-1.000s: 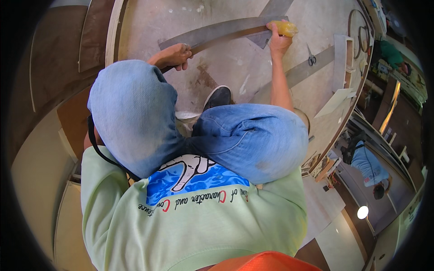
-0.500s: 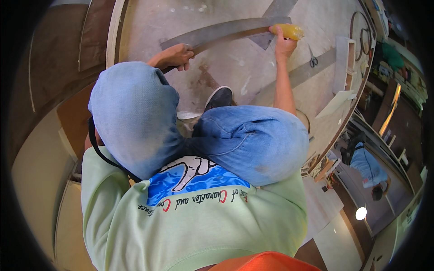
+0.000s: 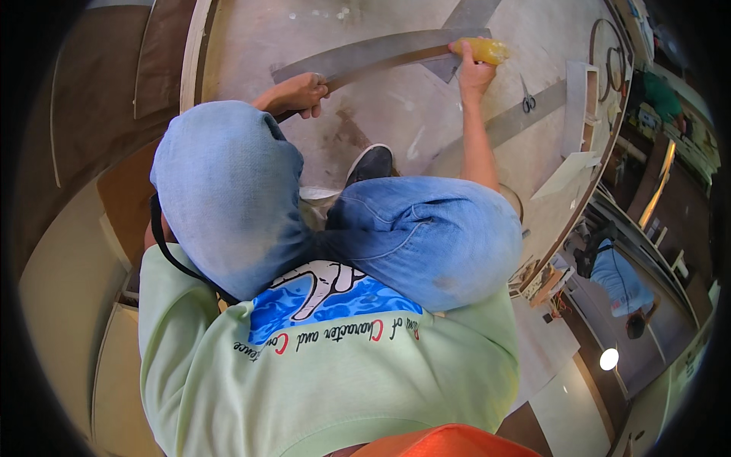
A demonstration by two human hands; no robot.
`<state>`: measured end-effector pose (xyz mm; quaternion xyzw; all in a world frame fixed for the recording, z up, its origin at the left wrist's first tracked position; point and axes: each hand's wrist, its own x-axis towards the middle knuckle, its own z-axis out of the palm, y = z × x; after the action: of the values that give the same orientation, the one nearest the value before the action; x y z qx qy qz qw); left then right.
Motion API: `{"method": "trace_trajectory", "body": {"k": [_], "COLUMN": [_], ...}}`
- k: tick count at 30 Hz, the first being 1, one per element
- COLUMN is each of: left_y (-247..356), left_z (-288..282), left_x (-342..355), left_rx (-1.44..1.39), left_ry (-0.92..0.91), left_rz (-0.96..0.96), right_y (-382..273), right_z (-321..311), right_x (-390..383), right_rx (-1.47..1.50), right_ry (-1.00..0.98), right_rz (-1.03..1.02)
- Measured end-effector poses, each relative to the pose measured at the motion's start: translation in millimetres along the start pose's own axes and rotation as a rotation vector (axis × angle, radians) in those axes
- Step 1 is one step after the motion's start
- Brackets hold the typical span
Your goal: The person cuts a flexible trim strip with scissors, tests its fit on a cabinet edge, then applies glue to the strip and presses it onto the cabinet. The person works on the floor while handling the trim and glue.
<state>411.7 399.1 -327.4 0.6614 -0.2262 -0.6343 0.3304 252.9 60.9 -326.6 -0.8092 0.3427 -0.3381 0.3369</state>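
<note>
My right hand [image 3: 475,75] is closed around a yellow plastic squeeze bottle [image 3: 489,52], which lies nearly level. The bottle's narrow end points left, at the far end of a long, narrow brown strip [image 3: 384,65]. My left hand [image 3: 303,94] is closed on the near part of that strip, beside my raised left knee; the strip's near end is hidden behind the knee. Just beyond the brown strip, a wider curved grey strip [image 3: 335,58] lies on the pale work surface [image 3: 411,114].
Dark scissors [image 3: 528,99] lie right of my right forearm. Further right are a pale open box frame [image 3: 579,107], a flat white piece [image 3: 563,174] and a dark looped cord [image 3: 601,61]. My shoe [image 3: 370,164] rests on the surface. A person in blue [image 3: 620,280] is at the far right.
My right hand and the yellow bottle have shifted slightly left along the brown strip. My left hand keeps its hold in nearly the same place.
</note>
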Motion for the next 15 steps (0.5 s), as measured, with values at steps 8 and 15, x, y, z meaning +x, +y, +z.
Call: {"method": "trace_trajectory", "body": {"k": [8,15], "left_y": [-4.2,-9.4], "left_z": [-0.2,4.1], "left_x": [0.0,2.0], "left_rx": [-0.008,0.006], "left_ry": [0.002,-0.015], "left_rz": [0.033,0.055], "right_y": [-11.5,-15.8], "right_z": [-2.5,0.4], "right_x": [-1.1,-10.1], "right_rx": [0.032,-0.032], "right_ry": [-0.046,-0.144], "right_rz": [0.061,-0.019]}}
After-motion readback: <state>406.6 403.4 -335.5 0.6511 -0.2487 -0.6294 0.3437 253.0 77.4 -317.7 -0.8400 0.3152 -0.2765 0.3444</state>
